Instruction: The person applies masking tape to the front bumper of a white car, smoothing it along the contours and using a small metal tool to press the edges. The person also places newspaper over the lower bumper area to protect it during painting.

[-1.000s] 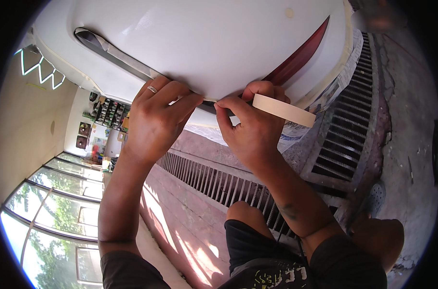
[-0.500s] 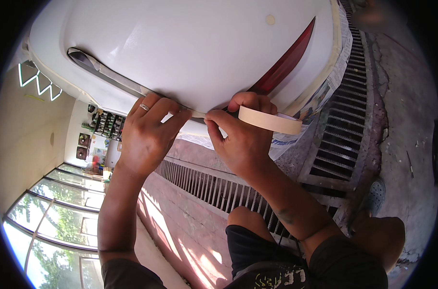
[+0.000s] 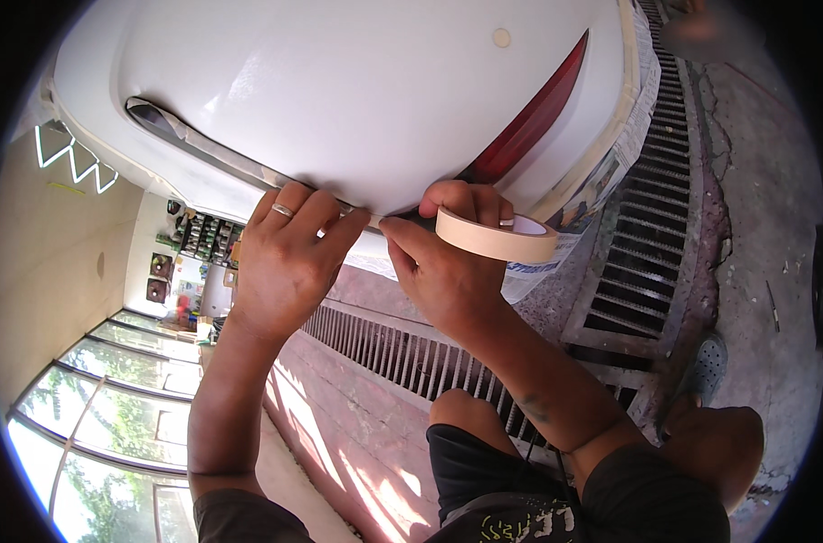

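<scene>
A white car bumper (image 3: 339, 81) curves across the upper middle, with a narrow dark trim strip (image 3: 210, 154) and a long red reflector (image 3: 540, 118) set into it. Pale masking tape (image 3: 262, 172) runs along the trim, loose and peeling up toward its left end. My left hand (image 3: 289, 258), ring on one finger, is closed at the trim, thumb and index finger pinching the tape. Close beside it, my right hand (image 3: 452, 276) is closed too, thumb and index at the tape. The tan masking tape roll (image 3: 495, 242) hangs on its other fingers.
Newspaper (image 3: 611, 185) taped along the bumper's right edge hangs over a metal floor grate (image 3: 633, 290). Another grate (image 3: 402, 353) crosses below my hands. My knee (image 3: 461, 412) and a clog-shod foot (image 3: 706, 366) are near. Shelves (image 3: 208, 240) and windows (image 3: 113, 407) stand at left.
Both hands remain at the trim, their thumbs and index fingertips now nearer each other. My left hand has edged right, and the tape roll has shifted slightly left with my right hand.
</scene>
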Action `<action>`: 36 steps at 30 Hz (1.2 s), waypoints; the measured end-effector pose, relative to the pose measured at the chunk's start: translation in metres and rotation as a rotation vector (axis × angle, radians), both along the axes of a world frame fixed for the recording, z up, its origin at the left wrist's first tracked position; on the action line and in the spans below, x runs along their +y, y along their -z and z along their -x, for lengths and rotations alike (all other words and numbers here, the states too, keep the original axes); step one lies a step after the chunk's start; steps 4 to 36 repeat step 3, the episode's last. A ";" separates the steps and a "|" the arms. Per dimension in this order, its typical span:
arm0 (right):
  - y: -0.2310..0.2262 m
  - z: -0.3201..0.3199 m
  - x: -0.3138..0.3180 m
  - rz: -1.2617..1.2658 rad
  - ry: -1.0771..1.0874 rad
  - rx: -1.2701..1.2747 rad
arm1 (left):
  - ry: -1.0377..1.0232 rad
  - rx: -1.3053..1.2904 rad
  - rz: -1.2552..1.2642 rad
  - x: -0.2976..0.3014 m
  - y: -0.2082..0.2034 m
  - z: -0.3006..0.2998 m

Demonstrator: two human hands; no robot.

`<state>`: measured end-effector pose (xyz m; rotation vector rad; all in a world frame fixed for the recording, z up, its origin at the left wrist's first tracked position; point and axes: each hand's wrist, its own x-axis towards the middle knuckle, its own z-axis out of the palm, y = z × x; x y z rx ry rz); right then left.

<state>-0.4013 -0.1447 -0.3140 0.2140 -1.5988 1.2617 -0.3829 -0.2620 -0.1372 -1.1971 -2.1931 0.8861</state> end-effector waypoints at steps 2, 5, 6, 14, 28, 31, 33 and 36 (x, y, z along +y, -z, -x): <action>0.003 0.000 -0.002 -0.013 -0.002 -0.002 | -0.013 0.005 0.034 -0.001 -0.001 -0.001; 0.003 0.000 -0.002 -0.012 -0.002 -0.001 | -0.025 -0.002 0.033 -0.002 -0.001 -0.001; 0.003 0.000 -0.002 -0.012 -0.002 -0.001 | -0.025 -0.002 0.033 -0.002 -0.001 -0.001; 0.003 0.000 -0.002 -0.012 -0.002 -0.001 | -0.025 -0.002 0.033 -0.002 -0.001 -0.001; 0.003 0.000 -0.002 -0.012 -0.002 -0.001 | -0.025 -0.002 0.033 -0.002 -0.001 -0.001; 0.003 0.000 -0.002 -0.012 -0.002 -0.001 | -0.025 -0.002 0.033 -0.002 -0.001 -0.001; 0.003 0.000 -0.002 -0.012 -0.002 -0.001 | -0.025 -0.002 0.033 -0.002 -0.001 -0.001; 0.003 0.000 -0.002 -0.012 -0.002 -0.001 | -0.025 -0.002 0.033 -0.002 -0.001 -0.001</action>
